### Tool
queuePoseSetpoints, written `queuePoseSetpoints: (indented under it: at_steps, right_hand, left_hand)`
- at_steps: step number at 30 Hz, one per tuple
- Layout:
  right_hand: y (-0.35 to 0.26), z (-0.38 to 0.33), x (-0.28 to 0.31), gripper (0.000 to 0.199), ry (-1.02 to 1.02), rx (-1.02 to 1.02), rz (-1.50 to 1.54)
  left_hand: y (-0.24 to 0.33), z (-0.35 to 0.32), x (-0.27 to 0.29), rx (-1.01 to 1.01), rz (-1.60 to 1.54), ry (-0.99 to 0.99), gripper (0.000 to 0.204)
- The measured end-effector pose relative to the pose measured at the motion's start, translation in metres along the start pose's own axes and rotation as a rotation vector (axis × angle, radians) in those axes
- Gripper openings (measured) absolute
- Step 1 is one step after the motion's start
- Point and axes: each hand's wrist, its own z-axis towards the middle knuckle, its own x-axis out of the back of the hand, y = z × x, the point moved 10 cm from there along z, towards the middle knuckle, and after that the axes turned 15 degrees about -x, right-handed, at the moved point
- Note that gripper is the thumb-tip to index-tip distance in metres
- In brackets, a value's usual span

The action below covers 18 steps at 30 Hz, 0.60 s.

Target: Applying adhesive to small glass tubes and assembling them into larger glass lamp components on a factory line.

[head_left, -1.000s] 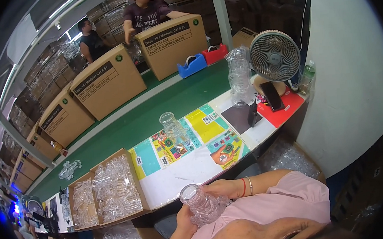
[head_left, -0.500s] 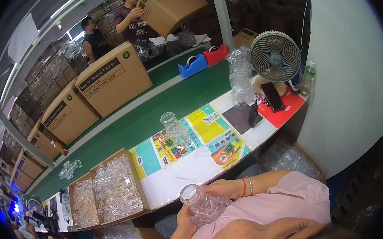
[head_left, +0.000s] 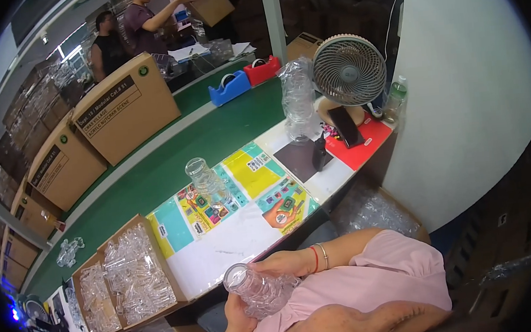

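Between both hands, close to my body, is a clear plastic figure point(head_left: 258, 291) with a round, hollow-looking top end that tilts toward the table. My left hand point(head_left: 238, 315) is closed around its lower left side. From the other side my right hand point(head_left: 282, 263) grips it near the top, with a red cord and a bangle on that wrist. A similar clear figure point(head_left: 209, 184) stands on the printed sheets across the table. Left of it, a divided cardboard tray point(head_left: 173, 279) holds many small clear plastic parts.
Another clear piece point(head_left: 70, 252) lies on the green bench point(head_left: 148, 175). Large cartons point(head_left: 125, 111) line the far side, beside blue point(head_left: 230, 89) and red tape dispensers point(head_left: 263, 70). At right stand a wrapped clear stack point(head_left: 298, 101), a fan point(head_left: 349, 71), a phone point(head_left: 345, 127) and a bottle point(head_left: 395, 99).
My view has turned, so the table and its things sit further left in the picture. Both hands keep hold of the clear figure. Across the bench, a co-worker's carton is lower and further away.
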Motion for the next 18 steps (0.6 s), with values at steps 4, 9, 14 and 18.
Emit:
queuePoseSetpoints:
  at_steps: [4, 9, 14, 18]
  right_hand:
    - [0.001, 0.002, -0.007, 0.045, -0.052, -0.017, 0.042]
    - [0.003, 0.002, 0.014, 0.042, 0.139, 0.0, -0.079]
    - [0.004, 0.013, 0.011, 0.04, 0.006, 0.003, 0.011]
    - [0.016, 0.012, 0.006, 0.041, -0.099, -0.055, 0.076]
  left_hand:
    - [-0.002, -0.001, 0.003, 0.052, -0.043, 0.001, 0.043]
    - [-0.002, 0.0, -0.001, 0.029, -0.062, -0.029, 0.042]
    - [-0.001, 0.002, 0.006, 0.043, 0.007, -0.026, 0.043]
    - [-0.011, 0.002, 0.019, 0.064, -0.001, -0.068, 0.044]
